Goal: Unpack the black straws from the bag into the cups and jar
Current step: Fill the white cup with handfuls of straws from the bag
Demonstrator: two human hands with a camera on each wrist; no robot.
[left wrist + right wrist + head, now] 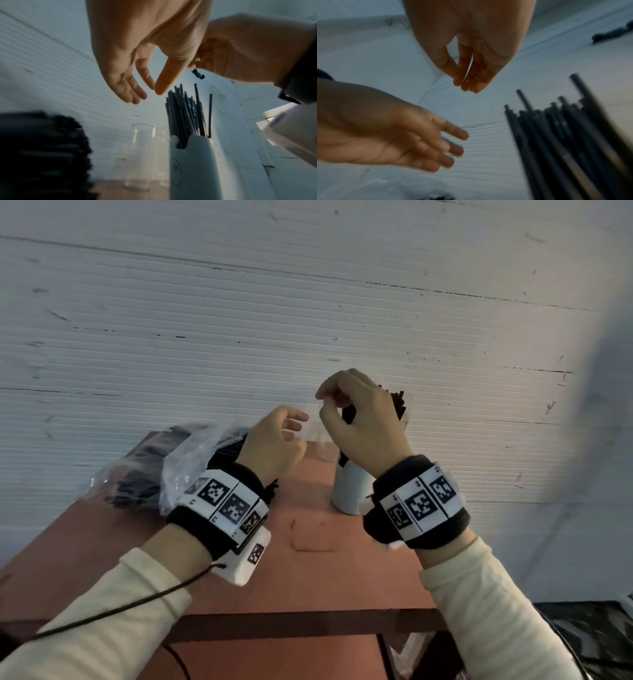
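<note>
Black straws stand bunched in a white cup on the reddish table. My right hand hovers just over their tops, thumb near the fingertips, with nothing held. My left hand floats to its left with relaxed fingers, also holding nothing. Behind the left wrist lies the clear plastic bag, still full of black straws. In the left wrist view an empty clear jar stands left of the white cup of straws. The jar is nearly hidden behind my hands in the head view.
A white ribbed wall rises close behind the table. The table's front edge runs below my forearms. A second clear vessel stands between the jar and the white cup. A thin black cord trails from my left wrist.
</note>
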